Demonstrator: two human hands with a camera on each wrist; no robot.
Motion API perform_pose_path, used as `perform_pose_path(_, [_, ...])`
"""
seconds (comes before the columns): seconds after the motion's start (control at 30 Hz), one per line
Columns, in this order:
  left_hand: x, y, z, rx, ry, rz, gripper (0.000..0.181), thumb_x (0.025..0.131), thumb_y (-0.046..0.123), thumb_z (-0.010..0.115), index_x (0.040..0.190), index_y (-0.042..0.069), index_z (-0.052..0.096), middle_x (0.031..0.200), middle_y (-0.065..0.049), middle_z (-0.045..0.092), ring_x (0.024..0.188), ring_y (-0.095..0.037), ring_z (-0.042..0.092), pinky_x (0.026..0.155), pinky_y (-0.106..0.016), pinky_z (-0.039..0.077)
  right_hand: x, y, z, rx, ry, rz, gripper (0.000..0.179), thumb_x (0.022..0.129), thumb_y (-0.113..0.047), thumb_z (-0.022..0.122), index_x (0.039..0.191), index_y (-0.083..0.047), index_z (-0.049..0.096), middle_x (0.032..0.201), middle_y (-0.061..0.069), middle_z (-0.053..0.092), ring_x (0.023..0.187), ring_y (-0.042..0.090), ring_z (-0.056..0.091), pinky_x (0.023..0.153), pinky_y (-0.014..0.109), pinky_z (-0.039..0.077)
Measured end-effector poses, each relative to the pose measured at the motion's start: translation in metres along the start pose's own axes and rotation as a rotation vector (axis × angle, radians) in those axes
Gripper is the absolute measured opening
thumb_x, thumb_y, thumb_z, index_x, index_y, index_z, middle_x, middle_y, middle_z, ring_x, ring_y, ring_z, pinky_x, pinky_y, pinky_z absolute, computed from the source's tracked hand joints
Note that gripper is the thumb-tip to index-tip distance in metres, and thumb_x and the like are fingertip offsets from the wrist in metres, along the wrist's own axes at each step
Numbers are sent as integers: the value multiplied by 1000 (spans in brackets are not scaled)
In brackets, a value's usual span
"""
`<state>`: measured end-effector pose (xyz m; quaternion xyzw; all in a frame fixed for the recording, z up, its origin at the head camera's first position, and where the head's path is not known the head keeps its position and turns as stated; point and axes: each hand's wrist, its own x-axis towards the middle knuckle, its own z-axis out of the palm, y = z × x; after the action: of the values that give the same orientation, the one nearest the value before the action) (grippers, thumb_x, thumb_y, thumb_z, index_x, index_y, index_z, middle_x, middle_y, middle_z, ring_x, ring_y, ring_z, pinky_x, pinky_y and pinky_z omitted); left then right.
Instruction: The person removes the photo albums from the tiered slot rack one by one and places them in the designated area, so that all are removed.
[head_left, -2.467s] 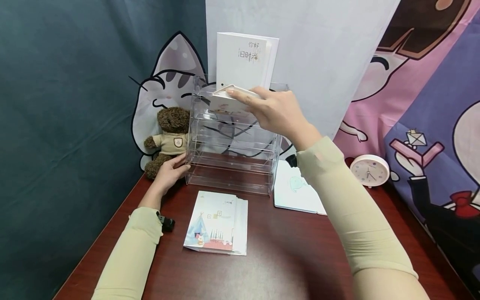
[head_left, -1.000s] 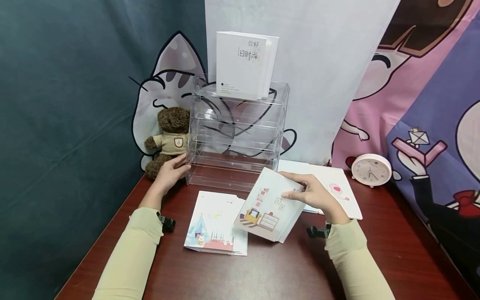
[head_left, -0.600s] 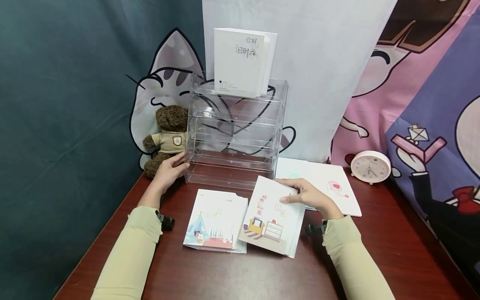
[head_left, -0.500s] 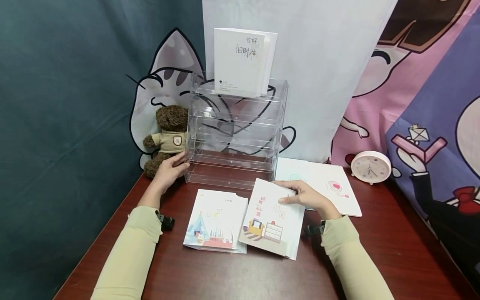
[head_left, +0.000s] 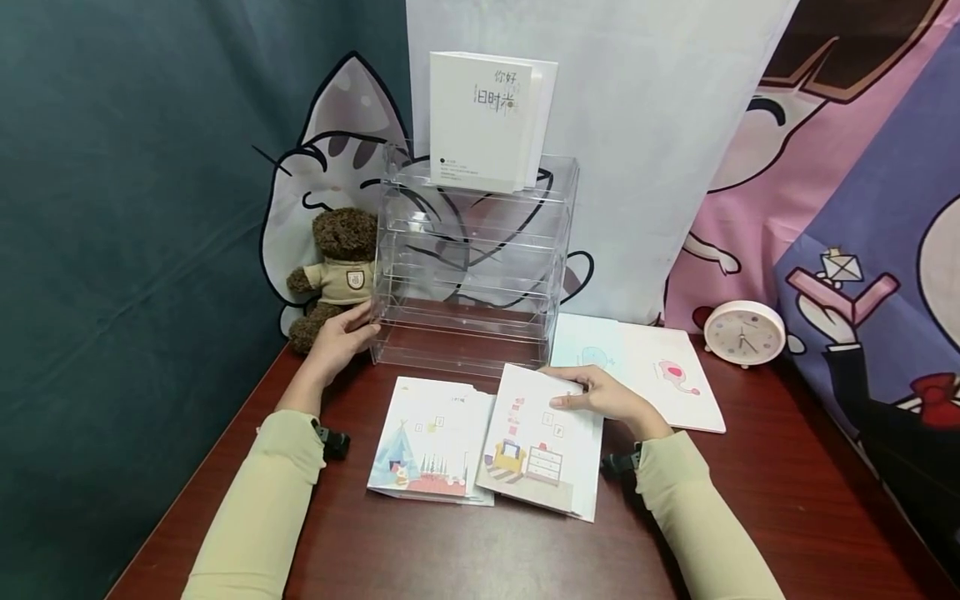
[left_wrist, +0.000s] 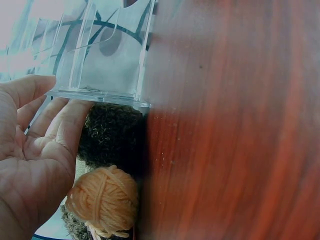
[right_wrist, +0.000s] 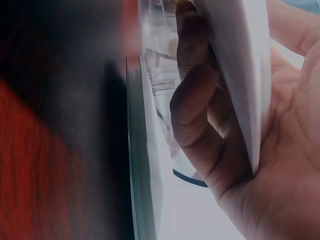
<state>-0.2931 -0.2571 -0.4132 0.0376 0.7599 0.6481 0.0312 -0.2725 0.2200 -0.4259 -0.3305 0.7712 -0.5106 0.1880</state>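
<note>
My right hand (head_left: 611,398) pinches the top right corner of a white notebook (head_left: 517,442) with a yellow armchair and drawers on its cover. The thumb lies on top; in the right wrist view the fingers curl beneath the notebook (right_wrist: 245,75). It is slightly tilted, its left edge over another white notebook (head_left: 431,417) with a blue tent, which lies on the table. At the left side of a clear plastic tiered rack (head_left: 465,362), my left hand (head_left: 335,346) holds the side panel, thumb at the front edge and fingers outside it in the left wrist view.
A white notebook (head_left: 480,125) stands in the rack's top tier. A teddy bear (head_left: 343,258) sits left of the rack, with a ball of orange yarn (left_wrist: 102,200) beside it. Right of the rack lie white booklets (head_left: 660,379); an alarm clock (head_left: 745,333) stands farther right.
My right hand has brought the armchair notebook down from the rack's upper tier to the table, beside the tent notebook, then slid it slightly left. My left hand stays on the rack.
</note>
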Motion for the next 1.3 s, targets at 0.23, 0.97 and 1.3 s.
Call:
perform_pose_path(0.23, [-1, -1, -2, -7, -4, -19, 64, 104, 19, 59, 160, 22, 29, 162, -10, 31, 141, -29, 42, 110, -45, 43, 5, -6, 8, -210, 55, 29, 52, 91, -20, 77, 139, -6, 62, 129, 12, 67, 91, 14, 66, 73, 26, 58])
perform_pose_path(0.97, [0, -2, -2, -9, 5, 1, 64, 103, 18, 61, 159, 20, 31, 160, -12, 34, 139, -30, 44, 108, -42, 46, 9, -12, 20, -489, 36, 11, 41, 92, -35, 75, 129, -17, 70, 121, -3, 70, 112, 17, 64, 98, 45, 52])
perform_pose_path(1.3, [1, -5, -2, 5, 10, 13, 64, 102, 20, 62, 159, 18, 33, 159, -13, 37, 138, -30, 46, 105, -37, 48, 7, -15, 18, -451, 29, -100, 28, 102, -19, 60, 128, -13, 69, 122, 0, 69, 112, 19, 63, 95, 45, 54])
